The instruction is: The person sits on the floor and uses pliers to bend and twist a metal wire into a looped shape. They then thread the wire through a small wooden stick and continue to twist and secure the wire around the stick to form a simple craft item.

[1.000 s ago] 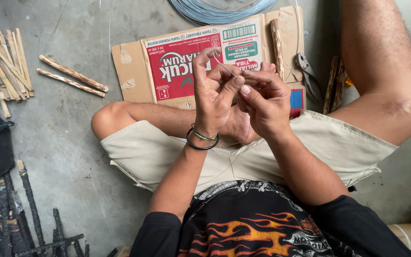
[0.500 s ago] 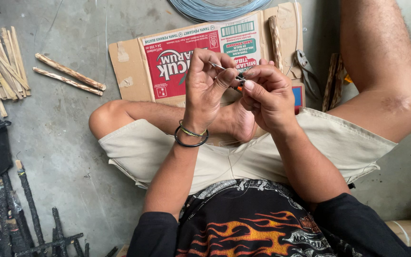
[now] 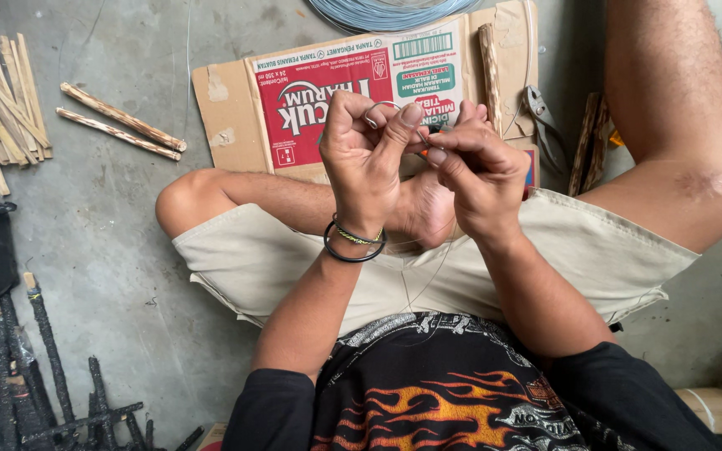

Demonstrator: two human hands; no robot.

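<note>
Wire loop [image 3: 382, 107], thin, light and springy, sits mid-frame pinched in my left hand [image 3: 367, 159]; my right hand [image 3: 480, 171] grips its tail close by, fingertips closed.

Seated person wearing a black short-sleeved shirt with orange flame print [image 3: 428, 409], beige cloth shorts [image 3: 294, 259], and thin black wrist bangles [image 3: 354, 246] on the left hand [image 3: 365, 150].

Bare concrete floor [image 3: 119, 225] lies open left of the bent knee [image 3: 179, 205], between the two loose sticks [image 3: 119, 127] and the dark rods [image 3: 35, 367]. Straight ahead, the flattened cardboard [image 3: 236, 117] carries a stick [image 3: 488, 67] and pliers [image 3: 545, 125], crowding that side. The raised right leg [image 3: 670, 125] blocks passage to the right.
</note>
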